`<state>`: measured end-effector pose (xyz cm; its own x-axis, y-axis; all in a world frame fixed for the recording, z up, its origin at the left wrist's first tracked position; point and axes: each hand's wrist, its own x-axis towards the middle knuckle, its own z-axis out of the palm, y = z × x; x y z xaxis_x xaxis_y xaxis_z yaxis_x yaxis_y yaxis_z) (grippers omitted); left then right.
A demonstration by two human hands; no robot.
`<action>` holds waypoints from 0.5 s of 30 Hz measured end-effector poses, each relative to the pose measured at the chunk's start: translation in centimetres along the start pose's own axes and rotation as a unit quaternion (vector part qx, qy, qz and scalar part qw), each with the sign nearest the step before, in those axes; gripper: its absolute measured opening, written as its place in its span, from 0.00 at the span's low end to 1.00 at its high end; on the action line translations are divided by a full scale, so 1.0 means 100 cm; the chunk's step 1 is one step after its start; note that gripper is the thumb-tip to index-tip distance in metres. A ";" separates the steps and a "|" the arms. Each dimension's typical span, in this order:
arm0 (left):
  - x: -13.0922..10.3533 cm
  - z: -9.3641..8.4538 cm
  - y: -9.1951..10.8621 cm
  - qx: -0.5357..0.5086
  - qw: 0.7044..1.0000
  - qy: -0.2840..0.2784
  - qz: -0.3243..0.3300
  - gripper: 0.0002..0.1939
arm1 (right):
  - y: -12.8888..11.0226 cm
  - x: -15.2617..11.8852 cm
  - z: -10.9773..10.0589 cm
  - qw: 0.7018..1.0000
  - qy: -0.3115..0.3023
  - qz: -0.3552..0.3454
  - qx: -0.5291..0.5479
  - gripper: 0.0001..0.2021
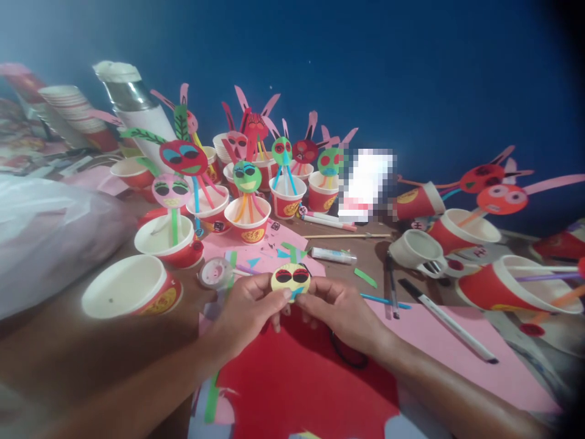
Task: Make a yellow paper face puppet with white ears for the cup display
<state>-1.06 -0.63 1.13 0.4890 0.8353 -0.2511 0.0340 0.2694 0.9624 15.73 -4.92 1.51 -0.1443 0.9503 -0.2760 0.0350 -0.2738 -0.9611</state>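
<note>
A round yellow paper face (277, 285) with black eyes, red lids and a blue mouth piece is held up between both hands. My left hand (251, 302) pinches its left edge, thumb on the front near the mouth. From the other side my right hand (340, 308) grips the lower right edge, its thumb close to the blue piece. Below the hands lies a red paper sheet (301, 378). Dark scissor handles (350, 353) show partly under my right hand. Just beyond the face are green paper strips and a roll of clear tape (216, 273).
Red-and-white paper cups (249, 219) with paper faces on coloured straws stand at the back. A glue stick (333, 255), a mug (418, 253) and a marker (450, 320) lie to the right. A white plastic bag (55, 238) and flask (141, 116) are left.
</note>
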 end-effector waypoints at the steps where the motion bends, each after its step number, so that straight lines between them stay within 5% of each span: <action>1: 0.000 -0.001 -0.001 -0.004 1.000 -0.010 -0.002 0.12 | 0.001 0.000 0.001 1.000 0.006 -0.005 -0.006 0.12; 7: 0.000 -0.004 -0.005 -0.072 0.997 -0.026 0.002 0.16 | 0.001 -0.003 -0.001 0.999 0.033 -0.035 -0.013 0.13; 15: -0.001 0.003 0.001 0.061 0.998 0.011 -0.007 0.09 | 0.004 -0.005 -0.001 0.999 0.023 -0.039 -0.007 0.12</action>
<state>-0.84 -0.78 1.27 0.4678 0.8432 -0.2649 0.1466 0.2215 0.9641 15.93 -5.48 1.28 -0.1025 0.9744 -0.2000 0.0390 -0.1970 -0.9796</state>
